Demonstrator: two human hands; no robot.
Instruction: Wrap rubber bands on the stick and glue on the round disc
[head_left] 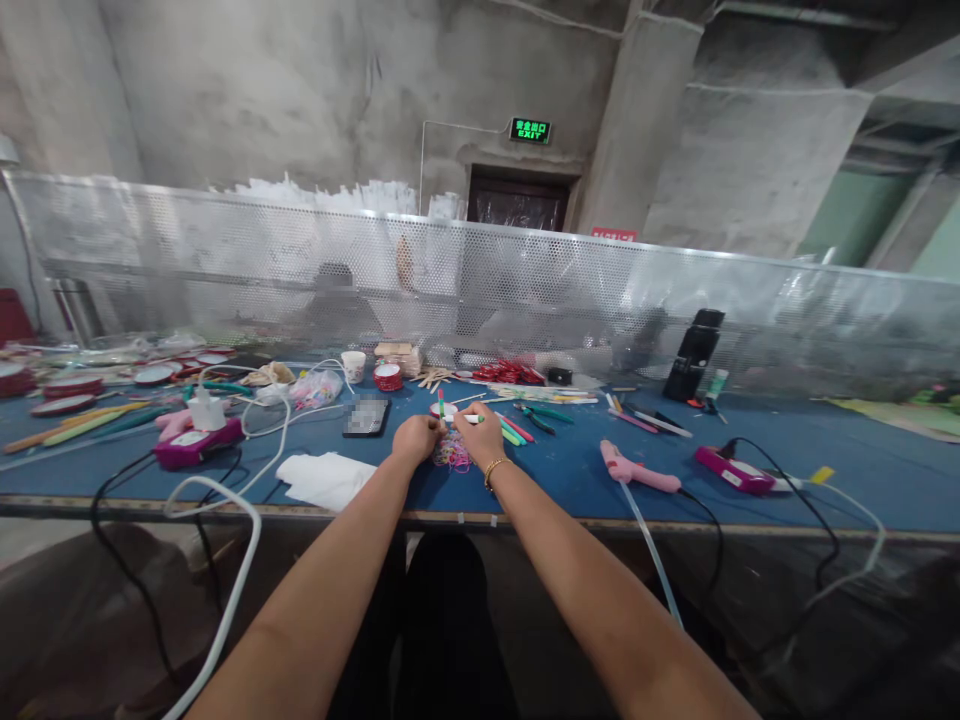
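Observation:
My right hand [481, 434] is closed round a white marker [471, 418] with a green end, pointing left. Close beside it, my left hand [417, 440] has its fingers pinched together at the foot of a small upright stick [441, 402] coloured green and red. Fine detail at the fingertips is too small to make out. Beneath both hands lies a heap of colourful thin bands [452, 453]. Just behind them sits a small round white-topped tin [435, 409], partly hidden. Several coloured markers [516, 428] lie right of my right hand.
Green-handled pliers [551, 413] lie beyond the markers. On the right are a pink glue gun [637, 472] and a purple power block [735, 470]. A phone [366, 416], white cloth [326, 480] and looping white cable [251, 545] are on the left. Perforated metal screen [300, 260] stands behind.

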